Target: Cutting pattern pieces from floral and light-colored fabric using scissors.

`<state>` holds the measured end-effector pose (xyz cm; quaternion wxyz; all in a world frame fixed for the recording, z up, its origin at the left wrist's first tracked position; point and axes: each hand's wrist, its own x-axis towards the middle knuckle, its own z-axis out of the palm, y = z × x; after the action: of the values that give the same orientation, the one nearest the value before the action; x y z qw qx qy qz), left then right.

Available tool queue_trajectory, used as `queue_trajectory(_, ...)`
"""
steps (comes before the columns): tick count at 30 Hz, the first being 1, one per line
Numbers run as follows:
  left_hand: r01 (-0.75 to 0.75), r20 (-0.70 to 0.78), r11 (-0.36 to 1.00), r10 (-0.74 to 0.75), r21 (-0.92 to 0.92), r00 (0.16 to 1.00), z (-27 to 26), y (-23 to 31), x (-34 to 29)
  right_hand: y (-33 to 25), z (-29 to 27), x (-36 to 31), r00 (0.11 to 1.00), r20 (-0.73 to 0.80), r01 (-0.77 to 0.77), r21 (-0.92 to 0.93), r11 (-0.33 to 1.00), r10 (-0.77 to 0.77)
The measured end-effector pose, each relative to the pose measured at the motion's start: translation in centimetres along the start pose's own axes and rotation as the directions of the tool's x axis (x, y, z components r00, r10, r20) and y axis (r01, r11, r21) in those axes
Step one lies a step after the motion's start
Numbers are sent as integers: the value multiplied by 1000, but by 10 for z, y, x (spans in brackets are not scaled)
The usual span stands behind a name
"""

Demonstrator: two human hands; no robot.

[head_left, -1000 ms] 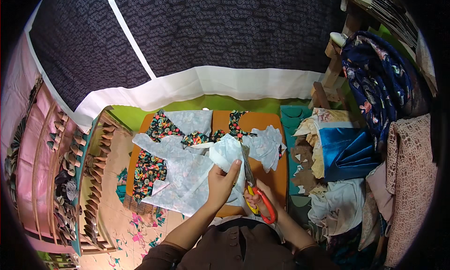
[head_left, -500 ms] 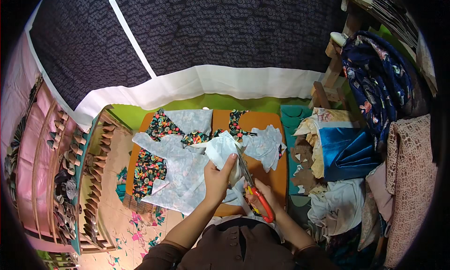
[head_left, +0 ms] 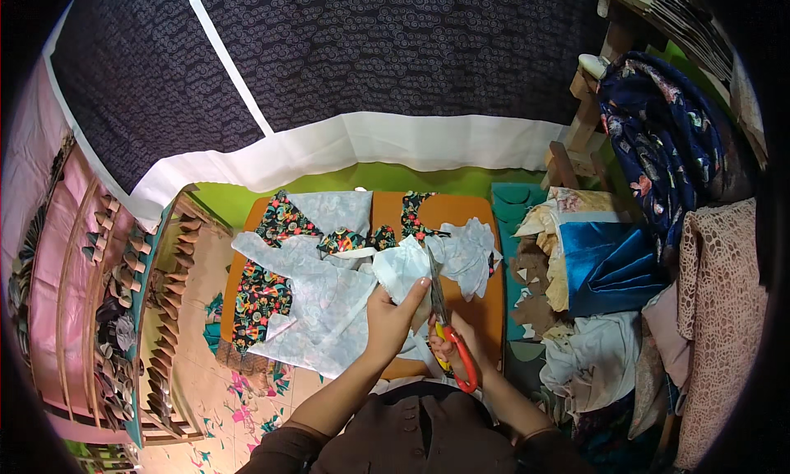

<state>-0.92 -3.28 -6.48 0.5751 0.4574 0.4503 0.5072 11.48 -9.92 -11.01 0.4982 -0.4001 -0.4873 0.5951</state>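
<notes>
My left hand (head_left: 395, 316) pinches a piece of white fabric (head_left: 401, 268) and holds it up above the table. In my right hand (head_left: 462, 342) are scissors (head_left: 466, 367) with red and yellow handles. Their blades point away from me and lie along the right edge of the white piece. Beneath and to the left, a large pale cloth (head_left: 321, 301) spreads over the orange tabletop (head_left: 481, 326), with black floral fabric (head_left: 265, 301) showing around it. A crumpled pale piece (head_left: 467, 256) rests on the table to the right of the scissors.
Stacked folded fabrics, one bright blue (head_left: 613, 268), stand right of the table, beside a pink lace cloth (head_left: 720, 309). Racks of wooden shoe forms (head_left: 169, 309) stand at the left. Fabric scraps (head_left: 239, 416) litter the floor. A dark patterned cloth (head_left: 395, 54) hangs beyond the table.
My left hand has shifted slightly right and down with the white piece, which now hangs differently. The scissors have turned a little more upright.
</notes>
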Motion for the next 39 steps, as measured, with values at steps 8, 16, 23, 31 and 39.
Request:
queue_trajectory(8,30,-14,999,-30,-44,999,1,9,-1,-3,0,-1,998,-65,2,-51,999,-5)
queue_trajectory(16,105,-36,946,-121,-306,992,-2,11,9,-5,-6,-3,998,-34,35,-248,968,-45)
queue_trajectory(23,128,-16,984,-131,-124,991,0,16,3,2,-5,-2,999,-20,34,-127,991,-37)
queue_trajectory(31,174,17,973,-174,-151,985,-1,19,3,4,-6,-1,998,12,68,-41,997,-68)
queue_trajectory(39,153,-13,984,-155,-96,988,-3,20,6,0,-11,-3,1000,-15,3,-160,987,-6)
